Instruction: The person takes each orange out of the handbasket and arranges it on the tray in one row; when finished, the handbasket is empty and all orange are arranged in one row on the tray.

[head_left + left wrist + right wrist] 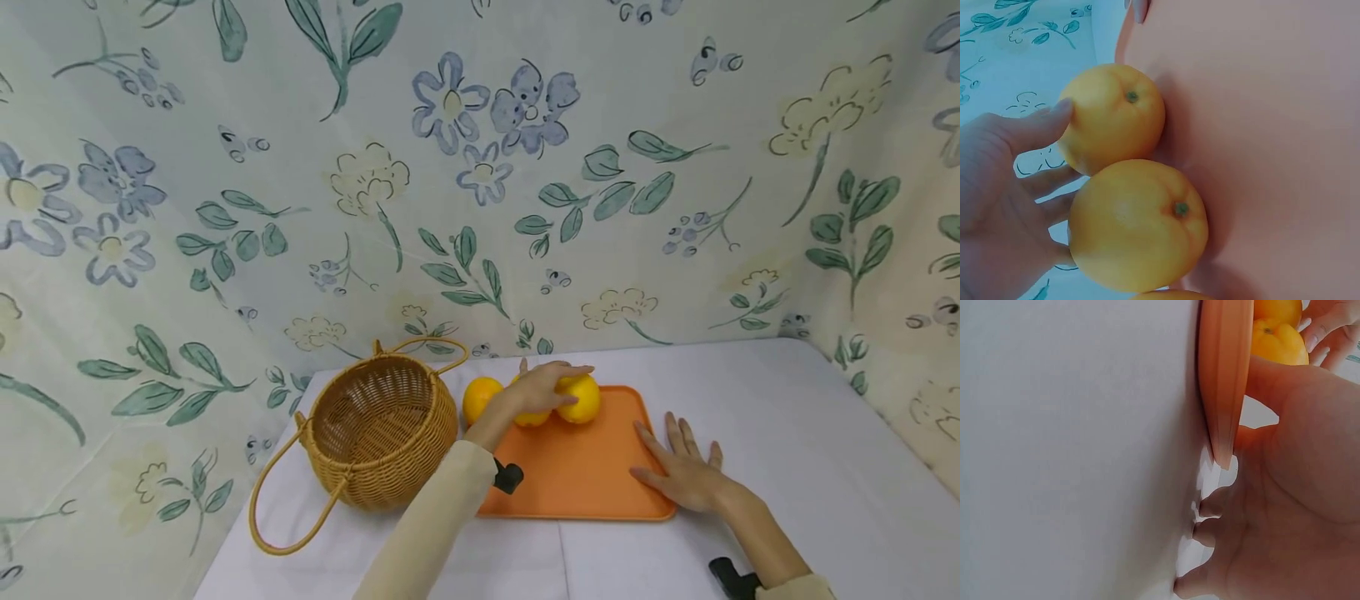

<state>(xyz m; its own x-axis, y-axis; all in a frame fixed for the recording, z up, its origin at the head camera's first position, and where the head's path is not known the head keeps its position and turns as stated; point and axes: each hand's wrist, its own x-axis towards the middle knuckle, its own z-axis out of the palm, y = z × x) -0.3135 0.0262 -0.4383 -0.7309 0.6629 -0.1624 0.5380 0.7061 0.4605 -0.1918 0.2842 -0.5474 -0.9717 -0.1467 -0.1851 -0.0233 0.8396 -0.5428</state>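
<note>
Three oranges sit in a row along the far edge of an orange tray (570,475). My left hand (536,390) reaches over the tray and holds the rightmost orange (581,400). In the left wrist view its thumb presses that orange (1113,119), while the fingertips are hidden behind the fruit. The middle orange (1138,225) lies against it, below the palm. Partly covered by the left arm is the leftmost orange (482,398). At the tray's right edge my right hand (688,473) rests with fingers spread, its thumb over the rim (1225,381) and other fingers on the table.
A round wicker basket (375,487) with raised looped handles stands left of the tray, close to the left forearm. White cloth covers the table (810,450). Floral fabric (480,208) hangs behind and at the sides.
</note>
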